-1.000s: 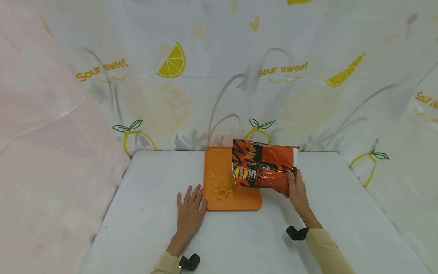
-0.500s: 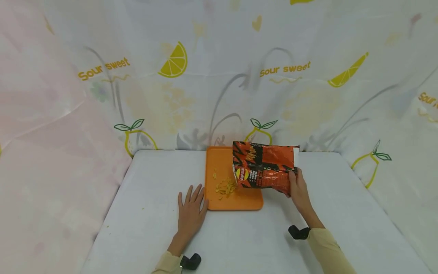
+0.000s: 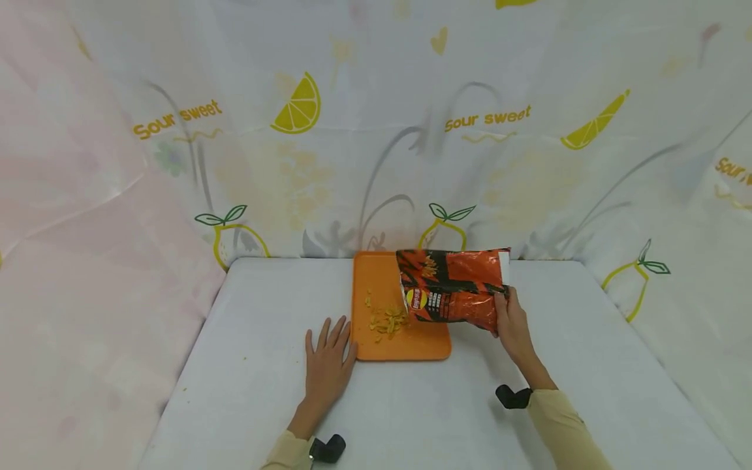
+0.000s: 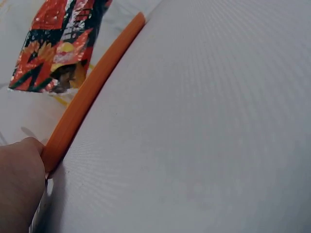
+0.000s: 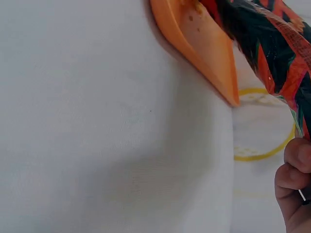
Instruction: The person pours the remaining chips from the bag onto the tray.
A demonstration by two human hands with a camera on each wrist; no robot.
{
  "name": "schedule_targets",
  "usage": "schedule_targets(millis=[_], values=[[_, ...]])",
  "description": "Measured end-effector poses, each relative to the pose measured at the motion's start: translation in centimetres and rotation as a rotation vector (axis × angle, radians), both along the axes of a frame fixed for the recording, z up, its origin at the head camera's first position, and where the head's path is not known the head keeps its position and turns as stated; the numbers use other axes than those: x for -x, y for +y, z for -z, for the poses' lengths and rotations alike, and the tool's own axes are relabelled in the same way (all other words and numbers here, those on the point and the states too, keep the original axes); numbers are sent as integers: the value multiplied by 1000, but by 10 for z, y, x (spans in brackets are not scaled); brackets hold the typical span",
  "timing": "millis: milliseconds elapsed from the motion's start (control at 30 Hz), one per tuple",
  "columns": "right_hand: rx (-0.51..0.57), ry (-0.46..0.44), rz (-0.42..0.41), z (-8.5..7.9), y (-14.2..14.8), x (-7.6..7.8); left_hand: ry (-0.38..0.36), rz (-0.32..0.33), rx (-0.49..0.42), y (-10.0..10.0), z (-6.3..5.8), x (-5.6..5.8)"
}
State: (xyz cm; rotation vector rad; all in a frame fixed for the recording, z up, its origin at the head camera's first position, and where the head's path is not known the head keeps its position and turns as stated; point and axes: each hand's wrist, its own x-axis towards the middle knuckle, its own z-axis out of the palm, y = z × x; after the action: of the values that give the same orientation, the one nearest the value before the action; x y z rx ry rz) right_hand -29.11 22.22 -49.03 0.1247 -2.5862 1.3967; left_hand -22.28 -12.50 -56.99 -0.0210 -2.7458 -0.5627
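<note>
My right hand (image 3: 514, 326) grips the lower right end of a red and black chip bag (image 3: 455, 287). The bag is held sideways over the orange tray (image 3: 405, 351), its left end above the tray's middle. Curled fingers (image 5: 294, 170) show at the bag's end in the right wrist view. A small heap of yellow stick-shaped chips (image 3: 388, 322) lies on the tray just left of the bag. Fingers spread, my left hand (image 3: 328, 365) lies flat on the table with its thumb side against the tray's left edge.
The white table (image 3: 252, 405) has a few small crumbs at its left. A fabric backdrop (image 3: 376, 163) printed with lemons rises behind it and along both sides. Each wrist wears a black camera.
The chip bag's upper edge has tipped down slightly, with the right hand staying on its end. The left hand stays by the tray, and the chip heap looks much the same.
</note>
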Motion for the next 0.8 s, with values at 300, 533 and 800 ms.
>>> schedule_targets(millis=[300,533,800], values=[[-52,42,20,-1,-4,-1,15,3,0,-1,1,2],[6,12,-13,-2,-2,-2,22,5,-6,0,0,2],[89,-42,-25,-4,0,-4,22,0,-2,-1,2,1]])
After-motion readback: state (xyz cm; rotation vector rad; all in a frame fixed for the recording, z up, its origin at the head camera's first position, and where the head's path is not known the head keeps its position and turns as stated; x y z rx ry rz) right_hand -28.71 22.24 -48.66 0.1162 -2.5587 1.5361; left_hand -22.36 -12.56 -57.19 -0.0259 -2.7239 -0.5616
